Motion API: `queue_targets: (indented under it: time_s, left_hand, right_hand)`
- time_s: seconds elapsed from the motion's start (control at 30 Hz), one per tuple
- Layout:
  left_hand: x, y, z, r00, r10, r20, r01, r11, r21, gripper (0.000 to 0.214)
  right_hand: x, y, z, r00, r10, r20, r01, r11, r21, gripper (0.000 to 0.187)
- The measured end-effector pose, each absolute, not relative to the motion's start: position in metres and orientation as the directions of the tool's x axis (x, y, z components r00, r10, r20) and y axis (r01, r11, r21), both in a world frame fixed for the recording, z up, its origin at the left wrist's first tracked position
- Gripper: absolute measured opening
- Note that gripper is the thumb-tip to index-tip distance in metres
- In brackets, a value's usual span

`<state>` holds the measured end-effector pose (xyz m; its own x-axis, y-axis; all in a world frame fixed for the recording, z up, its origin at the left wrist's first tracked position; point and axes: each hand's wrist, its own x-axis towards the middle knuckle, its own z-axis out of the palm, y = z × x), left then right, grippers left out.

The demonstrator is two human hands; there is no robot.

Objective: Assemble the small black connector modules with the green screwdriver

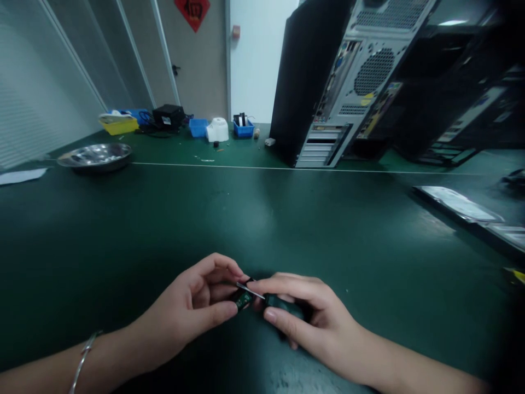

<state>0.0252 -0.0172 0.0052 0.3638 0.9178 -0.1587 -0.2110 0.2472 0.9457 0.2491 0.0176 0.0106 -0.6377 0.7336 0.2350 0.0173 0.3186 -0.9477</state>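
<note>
Left hand (pixel 186 309) pinches circuit board (pixel 243 300); right hand (pixel 324 323) grips screwdriver (pixel 279 305), shaft over board. Press lightly, left fingertips clear of tip.

Free room before computer tower (pixel 324 90)

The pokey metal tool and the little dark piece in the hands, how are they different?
The tool has a thin, shiny metal shaft on a thick handle, while the little piece is dark green with small pale marks. The right hand grips the tool; the left hand pinches the little piece. The tool is longer than what shows of the piece. Both have dark parts.
</note>
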Motion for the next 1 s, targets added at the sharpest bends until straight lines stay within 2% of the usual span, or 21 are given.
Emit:
queue_targets:
  time_s: [0.13,0.2,0.33,0.53,0.7,0.87,1.0]
  left_hand:
    - [0.0277,-0.0161,0.009,0.381,0.893,-0.242,-0.151,0.318,0.936,0.042]
    - [0.0283,-0.0162,0.0117,0.399,0.877,-0.266,-0.112,0.335,0.936,0.039]
    - [0.0264,-0.0152,0.01,0.378,0.899,-0.223,-0.165,0.302,0.939,0.033]
    - [0.0198,-0.0123,0.0096,0.216,0.968,-0.129,-0.028,0.138,0.99,0.025]
    - [0.0198,-0.0133,0.0147,0.143,0.989,-0.047,0.037,0.043,0.998,0.021]
    - [0.022,-0.0155,0.0143,0.118,0.988,0.1,0.124,-0.114,0.986,0.02]
    - [0.0204,-0.0181,0.0142,0.182,0.954,0.239,0.198,-0.274,0.941,0.023]
  right_hand:
    - [0.2491,0.0182,0.0105,-0.666,0.697,0.266,0.005,0.361,-0.933,0.029]
    - [0.2491,0.0184,0.0103,-0.664,0.694,0.278,-0.005,0.368,-0.93,0.03]
    - [0.2488,0.0183,0.0103,-0.639,0.719,0.273,0.003,0.357,-0.934,0.029]
    - [0.2503,0.0171,0.0097,-0.65,0.729,0.214,0.025,0.302,-0.953,0.026]
    - [0.2511,0.0172,0.0081,-0.655,0.732,0.189,0.02,0.267,-0.964,0.028]
    - [0.2505,0.018,0.0087,-0.656,0.734,0.178,0.015,0.248,-0.969,0.027]
    - [0.2511,0.0186,0.0079,-0.679,0.721,0.138,0.018,0.205,-0.979,0.027]
